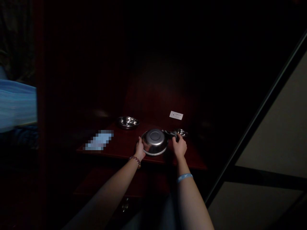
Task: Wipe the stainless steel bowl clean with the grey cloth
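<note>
An upside-down metal bowl is held over the dark red shelf, its flat base facing up. My left hand grips the bowl's rim at its left side. In my right hand, to the right of the bowl, is a dark cloth, which reaches the bowl's upper right side. A second metal bowl stands upright farther back on the left. Behind my right hand sits a smaller metal bowl, partly hidden.
A blurred-out pale blue item lies on the shelf's left part. A white socket plate is on the back panel. The dark cabinet side rises at left, and a slanted edge runs along the right.
</note>
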`<state>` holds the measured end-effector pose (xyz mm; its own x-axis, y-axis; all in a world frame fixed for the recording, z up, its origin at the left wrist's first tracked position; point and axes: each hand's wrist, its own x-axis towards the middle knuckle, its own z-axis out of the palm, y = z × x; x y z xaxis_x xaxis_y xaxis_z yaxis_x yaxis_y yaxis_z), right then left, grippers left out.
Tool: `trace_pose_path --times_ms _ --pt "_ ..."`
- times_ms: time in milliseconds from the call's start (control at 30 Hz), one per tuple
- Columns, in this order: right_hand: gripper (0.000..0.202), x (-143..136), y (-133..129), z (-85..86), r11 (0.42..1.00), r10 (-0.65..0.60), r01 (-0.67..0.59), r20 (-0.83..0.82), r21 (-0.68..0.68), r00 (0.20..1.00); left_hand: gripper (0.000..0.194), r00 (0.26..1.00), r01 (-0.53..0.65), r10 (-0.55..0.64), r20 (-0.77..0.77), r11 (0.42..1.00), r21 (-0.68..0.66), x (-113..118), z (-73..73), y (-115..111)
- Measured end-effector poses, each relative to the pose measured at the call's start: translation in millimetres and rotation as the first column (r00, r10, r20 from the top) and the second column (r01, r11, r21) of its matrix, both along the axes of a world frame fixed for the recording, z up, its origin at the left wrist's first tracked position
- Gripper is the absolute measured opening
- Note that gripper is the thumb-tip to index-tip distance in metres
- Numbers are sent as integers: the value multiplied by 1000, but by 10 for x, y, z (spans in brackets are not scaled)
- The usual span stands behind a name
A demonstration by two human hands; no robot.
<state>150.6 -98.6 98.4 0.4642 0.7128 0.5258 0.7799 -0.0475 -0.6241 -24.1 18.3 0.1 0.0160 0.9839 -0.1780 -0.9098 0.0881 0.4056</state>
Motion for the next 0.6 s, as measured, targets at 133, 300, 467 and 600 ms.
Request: trace_pose_path --times_ms 133,300,467,600 --pt "38 -134 21 4 959 282 -284 81 5 956 36 998 -49 47 -39 998 -39 -5 37 -31" --pt "41 -222 125 -49 856 513 -507 -37 100 858 41 998 -54 54 19 997 -48 -27 68 -51" --pt "49 -162 229 -188 904 428 -425 -136 55 893 36 1000 -2 3 31 1000 -31 -23 125 -118" --pt "62 -187 285 -266 898 399 -432 -262 -81 879 37 999 24 -23 39 1000 -15 -20 140 -142"
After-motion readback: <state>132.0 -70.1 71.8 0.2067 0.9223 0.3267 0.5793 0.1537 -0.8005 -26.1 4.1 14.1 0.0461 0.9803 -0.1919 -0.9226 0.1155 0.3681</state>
